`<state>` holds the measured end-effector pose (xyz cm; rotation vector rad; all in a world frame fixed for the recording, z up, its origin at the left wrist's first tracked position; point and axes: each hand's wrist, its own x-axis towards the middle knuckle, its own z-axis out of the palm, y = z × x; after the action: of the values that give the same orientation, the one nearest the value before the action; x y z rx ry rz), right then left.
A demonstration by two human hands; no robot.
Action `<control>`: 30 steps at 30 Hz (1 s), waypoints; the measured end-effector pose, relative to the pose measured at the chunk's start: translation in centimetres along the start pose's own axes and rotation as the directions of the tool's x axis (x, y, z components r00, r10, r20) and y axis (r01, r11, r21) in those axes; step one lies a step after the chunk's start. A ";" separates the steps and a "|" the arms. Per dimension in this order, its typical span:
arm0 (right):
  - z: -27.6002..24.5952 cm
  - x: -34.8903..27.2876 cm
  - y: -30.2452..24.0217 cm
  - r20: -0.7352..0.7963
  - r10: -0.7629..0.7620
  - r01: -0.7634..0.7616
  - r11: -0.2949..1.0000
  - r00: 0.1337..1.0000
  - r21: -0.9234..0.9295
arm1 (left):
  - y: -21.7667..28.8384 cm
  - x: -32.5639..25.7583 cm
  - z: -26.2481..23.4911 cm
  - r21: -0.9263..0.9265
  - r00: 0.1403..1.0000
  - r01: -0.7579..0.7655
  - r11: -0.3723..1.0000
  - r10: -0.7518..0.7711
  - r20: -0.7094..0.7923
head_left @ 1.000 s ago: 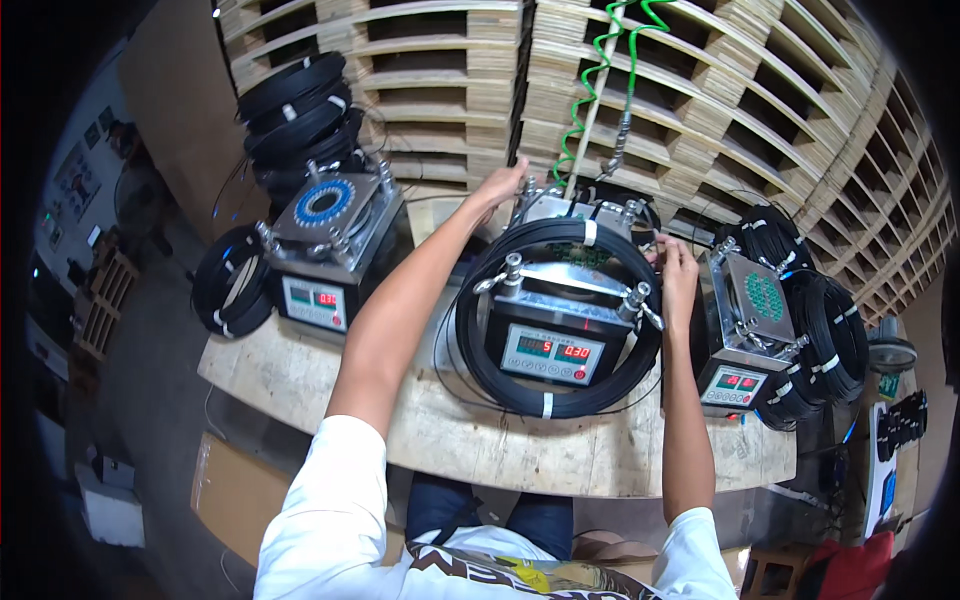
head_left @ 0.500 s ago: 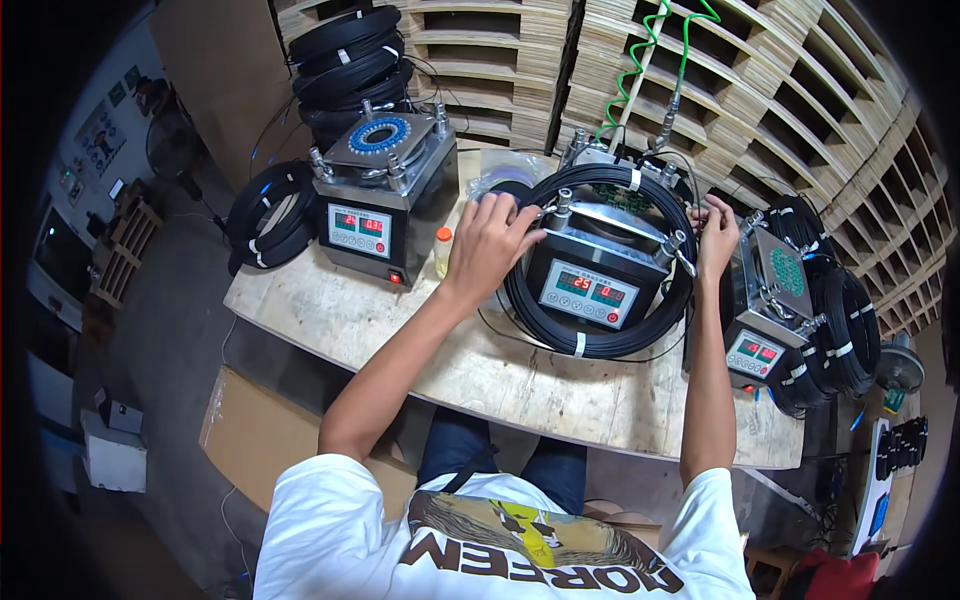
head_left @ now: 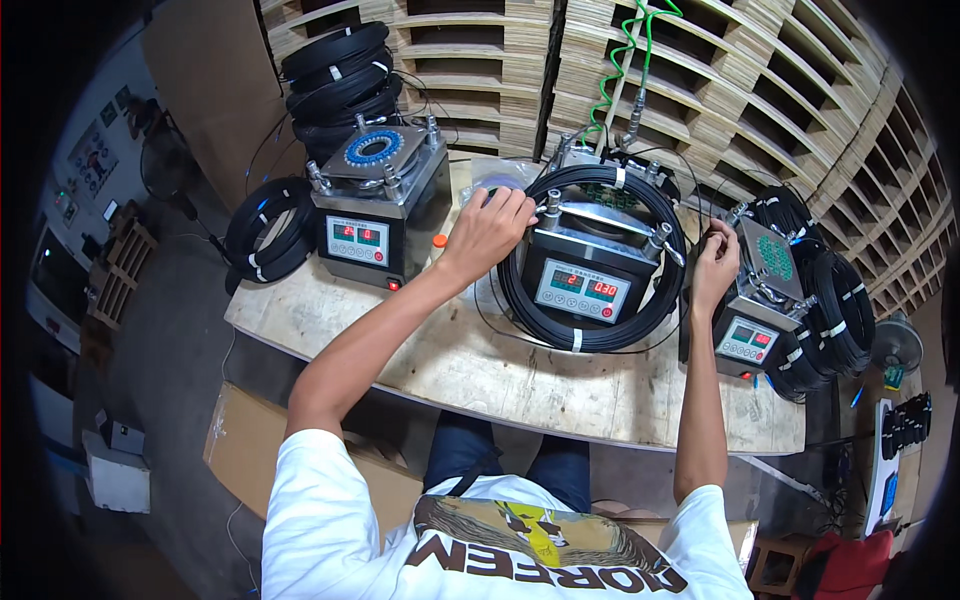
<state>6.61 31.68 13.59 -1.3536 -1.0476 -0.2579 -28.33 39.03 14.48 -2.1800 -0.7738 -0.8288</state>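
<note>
Flat, black cable coil [head_left: 600,335], encircling machine [head_left: 590,265], both hands gripping

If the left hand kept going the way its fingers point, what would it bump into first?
The left hand points right, toward the middle machine. It would probably first meet the black cable coil looped round it, at the metal post; depth is unclear.

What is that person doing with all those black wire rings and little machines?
A person at a wooden table has both hands on a big coil of black cable looped around the middle machine. The left hand grips its left side, the right hand its right side. Two more machines stand either side, with more coils.
</note>
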 end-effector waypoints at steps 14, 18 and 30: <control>0.2 -4.2 -3.3 0.215 -0.040 0.042 0.999 0.976 -0.009 | -0.2 1.4 -0.6 -0.147 0.992 0.052 0.988 -0.035 0.118; 0.2 -4.8 -2.4 0.179 0.017 -0.032 0.996 0.984 0.078 | 2.4 0.6 -0.8 -0.498 0.924 0.380 0.779 -0.298 0.239; -0.9 -4.4 -2.5 0.263 0.017 -0.022 1.000 0.965 0.015 | 6.5 3.9 -0.3 -0.373 0.896 0.442 0.816 -0.423 0.136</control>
<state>2.86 28.50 12.10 -1.4069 -1.2528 -0.0542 -21.37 36.05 15.07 -2.4153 -1.2500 -1.2593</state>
